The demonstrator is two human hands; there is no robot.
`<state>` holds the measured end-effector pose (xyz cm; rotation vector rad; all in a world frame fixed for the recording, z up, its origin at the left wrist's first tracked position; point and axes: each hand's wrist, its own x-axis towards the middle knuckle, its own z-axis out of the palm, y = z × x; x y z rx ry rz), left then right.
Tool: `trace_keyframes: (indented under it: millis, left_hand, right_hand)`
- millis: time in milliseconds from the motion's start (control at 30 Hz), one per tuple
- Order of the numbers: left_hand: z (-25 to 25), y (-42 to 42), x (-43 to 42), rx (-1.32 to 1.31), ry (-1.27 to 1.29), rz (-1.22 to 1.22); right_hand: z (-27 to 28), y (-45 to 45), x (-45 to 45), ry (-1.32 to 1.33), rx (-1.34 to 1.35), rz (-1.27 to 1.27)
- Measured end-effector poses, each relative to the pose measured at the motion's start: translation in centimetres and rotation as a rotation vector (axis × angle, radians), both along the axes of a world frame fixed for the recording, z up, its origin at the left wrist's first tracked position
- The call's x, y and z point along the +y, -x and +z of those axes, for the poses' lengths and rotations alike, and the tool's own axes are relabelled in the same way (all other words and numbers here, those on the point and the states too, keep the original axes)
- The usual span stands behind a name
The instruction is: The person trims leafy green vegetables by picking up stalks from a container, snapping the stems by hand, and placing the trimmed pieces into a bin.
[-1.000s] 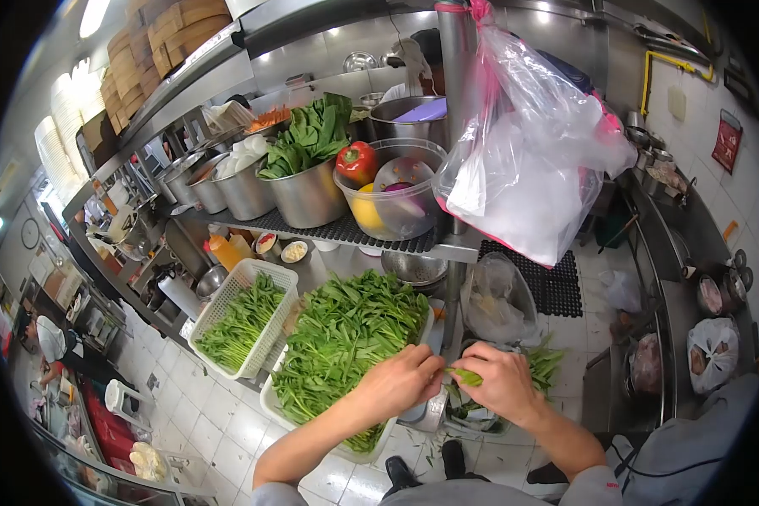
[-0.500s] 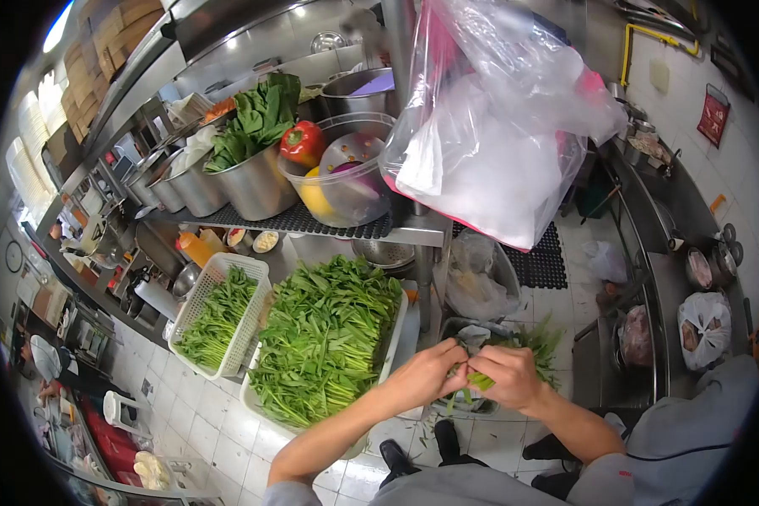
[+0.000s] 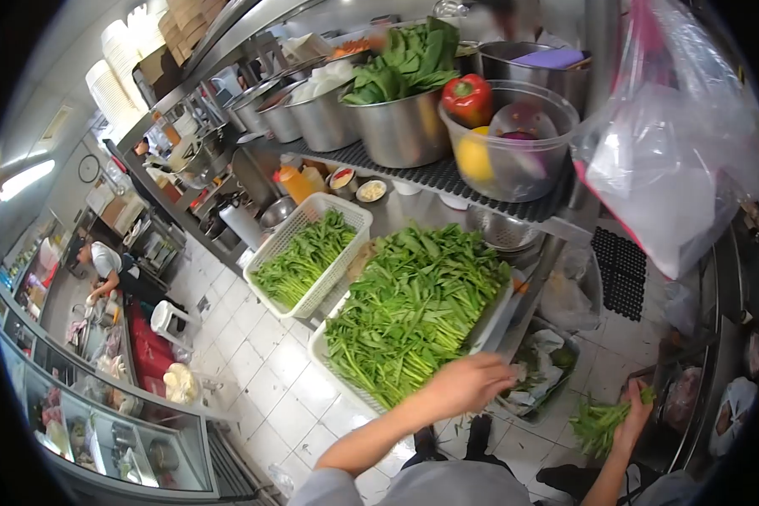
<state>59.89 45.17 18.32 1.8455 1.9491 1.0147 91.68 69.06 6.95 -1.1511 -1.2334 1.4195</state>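
My left hand (image 3: 472,385) hovers by the lower right edge of a big heap of leafy green stems (image 3: 417,308) in a large white tray (image 3: 336,373). Its fingers are curled together, and whatever they may pinch is too small to make out. Farther right, my right hand (image 3: 634,420) is closed around a bunch of leafy greens (image 3: 597,424), leaves hanging down to the left. Between the two hands sits a waste bin (image 3: 558,390) with crumpled plastic and green scraps inside. A smaller white basket (image 3: 305,305) holds more greens beside the big tray.
A shelf (image 3: 514,207) above the counter carries steel pots (image 3: 405,135) and a clear tub (image 3: 523,160) with peppers. A filled plastic bag (image 3: 662,169) hangs at right. A co-worker (image 3: 110,266) stands at the far left. Tiled floor (image 3: 270,371) lies below.
My hands were together over the bin, working at the greens. They have parted: the right carries the bunch rightward, the left moves toward the large tray. My view has turned left.
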Motion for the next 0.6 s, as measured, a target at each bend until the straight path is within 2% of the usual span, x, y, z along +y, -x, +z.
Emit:
trace_keyframes:
  millis: [33, 100, 200, 267, 400, 433, 533, 567, 600]
  left_hand:
    - [-0.2, 1.9, -3.1, -0.103, 0.028, 0.054]
    - [-0.2, 5.2, -8.6, -0.039, 0.143, 0.207]
    - [-1.6, 6.9, -13.3, 0.177, 0.352, 0.257]
    - [-3.0, 6.6, -14.5, 0.349, 0.428, 0.214]
    - [-2.8, 8.0, -14.7, 0.348, 0.348, 0.29]
    - [-1.9, 8.7, -14.6, 0.196, 0.185, 0.32]
    - [1.6, 9.8, -14.5, -0.162, 0.117, 0.521]
    - [2.2, 10.2, -14.4, -0.347, 0.146, 0.561]
    - [2.2, 10.5, -14.1, -0.459, 0.071, 0.528]
  right_hand:
    - [-1.2, -1.0, -0.1, 0.08, 0.094, 0.027]
    - [-3.0, -2.3, -0.3, 0.239, 0.279, 0.075]
    - [-3.8, -1.0, -0.7, 0.227, 0.285, -0.039]
    - [-1.9, 1.3, -1.5, 0.15, 0.307, 0.01]
    - [0.5, 4.4, -0.9, 0.117, 0.339, 0.222]
    - [1.0, 5.0, -1.0, 0.098, 0.342, 0.246]
    - [3.7, 7.9, -1.9, 0.049, 0.306, 0.336]
    - [5.1, 9.3, -2.9, 0.04, 0.268, 0.367]
    - [6.6, 10.7, -4.0, 0.03, 0.232, 0.394]
